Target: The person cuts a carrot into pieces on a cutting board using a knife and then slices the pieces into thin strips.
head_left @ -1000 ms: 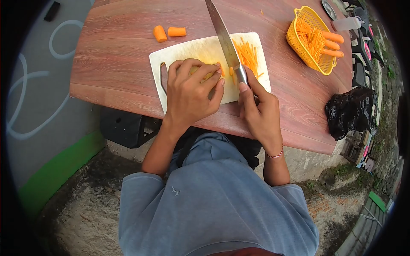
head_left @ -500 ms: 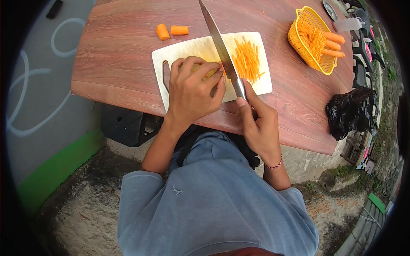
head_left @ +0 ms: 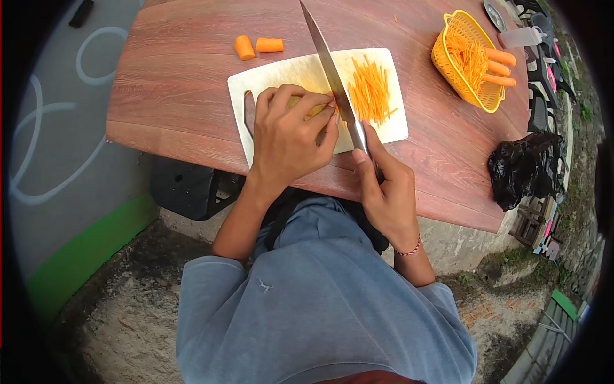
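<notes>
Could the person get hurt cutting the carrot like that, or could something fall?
Maybe. The knife blade runs right beside the left hand's fingertips pinning the carrot piece, so a slip might nick them. The cutting board sits near the table edge, close to the person, so a push might tip it off. The carrot strips lie loose and might scatter.

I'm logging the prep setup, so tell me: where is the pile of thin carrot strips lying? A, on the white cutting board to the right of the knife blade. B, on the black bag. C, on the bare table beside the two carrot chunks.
A: the carrot strips lie on the cutting board, just right of the knife blade.
</notes>
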Demonstrator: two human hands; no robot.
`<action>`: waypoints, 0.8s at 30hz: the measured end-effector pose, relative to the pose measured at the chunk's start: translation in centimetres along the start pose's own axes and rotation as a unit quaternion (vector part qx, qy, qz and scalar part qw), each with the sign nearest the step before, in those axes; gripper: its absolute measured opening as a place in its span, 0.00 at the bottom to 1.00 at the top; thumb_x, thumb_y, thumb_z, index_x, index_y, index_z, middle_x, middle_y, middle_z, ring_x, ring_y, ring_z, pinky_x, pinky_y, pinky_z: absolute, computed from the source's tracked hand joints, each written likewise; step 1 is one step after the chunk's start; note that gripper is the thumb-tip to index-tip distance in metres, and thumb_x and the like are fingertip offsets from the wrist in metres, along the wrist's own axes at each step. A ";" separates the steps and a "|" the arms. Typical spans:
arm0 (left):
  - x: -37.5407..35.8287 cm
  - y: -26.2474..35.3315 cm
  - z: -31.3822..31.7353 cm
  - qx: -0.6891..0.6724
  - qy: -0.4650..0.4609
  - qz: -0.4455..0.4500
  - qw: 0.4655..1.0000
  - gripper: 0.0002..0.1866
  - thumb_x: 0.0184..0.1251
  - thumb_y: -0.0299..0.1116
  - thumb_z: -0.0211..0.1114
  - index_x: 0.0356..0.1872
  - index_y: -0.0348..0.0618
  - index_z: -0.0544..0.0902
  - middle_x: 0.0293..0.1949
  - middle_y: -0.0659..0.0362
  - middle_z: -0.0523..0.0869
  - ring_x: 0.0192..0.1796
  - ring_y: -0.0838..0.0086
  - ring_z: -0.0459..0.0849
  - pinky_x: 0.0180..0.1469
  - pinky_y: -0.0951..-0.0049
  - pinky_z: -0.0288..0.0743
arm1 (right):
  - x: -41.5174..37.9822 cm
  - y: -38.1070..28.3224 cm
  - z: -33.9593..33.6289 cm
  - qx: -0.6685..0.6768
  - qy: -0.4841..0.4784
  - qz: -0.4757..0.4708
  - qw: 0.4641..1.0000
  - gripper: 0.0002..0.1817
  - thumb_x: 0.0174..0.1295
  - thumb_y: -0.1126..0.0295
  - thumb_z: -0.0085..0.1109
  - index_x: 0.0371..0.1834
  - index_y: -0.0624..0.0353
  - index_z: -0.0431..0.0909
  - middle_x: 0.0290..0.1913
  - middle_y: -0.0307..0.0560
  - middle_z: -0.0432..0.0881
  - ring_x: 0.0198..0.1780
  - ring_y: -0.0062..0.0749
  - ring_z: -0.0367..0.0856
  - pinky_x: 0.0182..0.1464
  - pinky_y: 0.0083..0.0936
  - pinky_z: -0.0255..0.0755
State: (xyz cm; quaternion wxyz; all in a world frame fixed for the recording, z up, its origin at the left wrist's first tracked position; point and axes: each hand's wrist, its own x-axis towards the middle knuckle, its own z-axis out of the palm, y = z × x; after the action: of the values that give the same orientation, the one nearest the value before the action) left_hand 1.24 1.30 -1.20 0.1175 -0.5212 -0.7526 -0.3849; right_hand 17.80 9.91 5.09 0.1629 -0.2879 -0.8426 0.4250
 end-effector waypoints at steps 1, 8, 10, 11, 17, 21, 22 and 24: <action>0.0 0.0 0.0 0.000 0.000 0.000 1.000 0.09 0.61 0.33 0.75 0.40 0.42 0.96 0.47 0.65 0.93 0.53 0.66 0.86 0.61 0.55 0.72 | -0.1 -0.4 -0.1 -0.010 -0.010 0.016 1.000 0.24 0.78 0.72 0.62 0.74 0.68 0.78 0.40 0.69 0.86 0.39 0.60 0.90 0.44 0.39 0.81; 0.3 0.2 -0.4 0.014 -0.005 0.005 1.000 0.09 0.58 0.29 0.75 0.39 0.45 0.96 0.46 0.65 0.94 0.51 0.63 0.86 0.58 0.59 0.75 | -1.0 -0.1 1.1 -0.069 0.002 -0.025 0.997 0.28 0.77 0.72 0.63 0.79 0.67 0.73 0.35 0.61 0.84 0.33 0.56 0.87 0.37 0.43 0.80; 0.3 0.2 -0.4 0.008 -0.004 0.006 1.000 0.08 0.57 0.29 0.76 0.37 0.43 0.96 0.45 0.64 0.94 0.51 0.63 0.86 0.58 0.57 0.75 | -1.2 -0.4 1.5 -0.097 0.000 -0.029 0.995 0.29 0.77 0.72 0.62 0.79 0.67 0.72 0.34 0.59 0.83 0.31 0.55 0.86 0.35 0.45 0.79; 0.3 0.2 -0.5 0.008 -0.004 0.006 1.000 0.08 0.57 0.29 0.76 0.37 0.43 0.96 0.45 0.64 0.94 0.51 0.63 0.86 0.58 0.57 0.75 | -1.2 -0.6 1.6 -0.126 -0.001 -0.034 0.991 0.29 0.78 0.71 0.62 0.79 0.68 0.71 0.34 0.58 0.82 0.29 0.54 0.85 0.32 0.46 0.79; 0.1 0.0 -0.4 0.006 -0.021 0.006 1.000 0.09 0.59 0.33 0.75 0.39 0.43 0.95 0.46 0.65 0.93 0.53 0.66 0.86 0.61 0.52 0.71 | 0.7 -0.4 2.0 -0.135 -0.003 -0.053 0.989 0.28 0.78 0.70 0.61 0.78 0.67 0.72 0.34 0.59 0.82 0.26 0.56 0.83 0.30 0.48 0.79; 0.2 0.1 -0.3 0.005 -0.014 0.003 1.000 0.09 0.60 0.32 0.75 0.38 0.42 0.95 0.47 0.65 0.93 0.52 0.66 0.86 0.61 0.53 0.71 | 2.4 0.0 1.9 -0.111 0.014 -0.064 0.992 0.26 0.78 0.71 0.61 0.77 0.67 0.74 0.34 0.62 0.84 0.29 0.58 0.85 0.34 0.49 0.79; 0.1 0.0 -0.2 -0.001 -0.008 0.000 1.000 0.09 0.60 0.32 0.75 0.39 0.42 0.95 0.47 0.65 0.93 0.52 0.66 0.86 0.61 0.53 0.71 | 2.4 0.1 1.3 -0.079 0.002 -0.036 0.996 0.26 0.78 0.71 0.61 0.76 0.67 0.75 0.35 0.64 0.85 0.32 0.58 0.87 0.37 0.47 0.80; 0.0 0.0 -0.2 0.000 -0.008 0.002 1.000 0.09 0.60 0.32 0.75 0.39 0.41 0.95 0.47 0.65 0.93 0.52 0.66 0.86 0.61 0.53 0.71 | 2.2 0.3 0.5 -0.046 -0.012 -0.010 0.999 0.25 0.79 0.71 0.61 0.76 0.67 0.75 0.36 0.66 0.86 0.34 0.59 0.88 0.39 0.45 0.81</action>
State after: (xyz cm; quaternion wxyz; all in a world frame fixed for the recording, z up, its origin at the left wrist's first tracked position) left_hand 1.19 1.18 -1.06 0.1122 -0.5259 -0.7526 -0.3800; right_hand 15.91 11.17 4.61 0.1433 -0.2817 -0.8660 0.3874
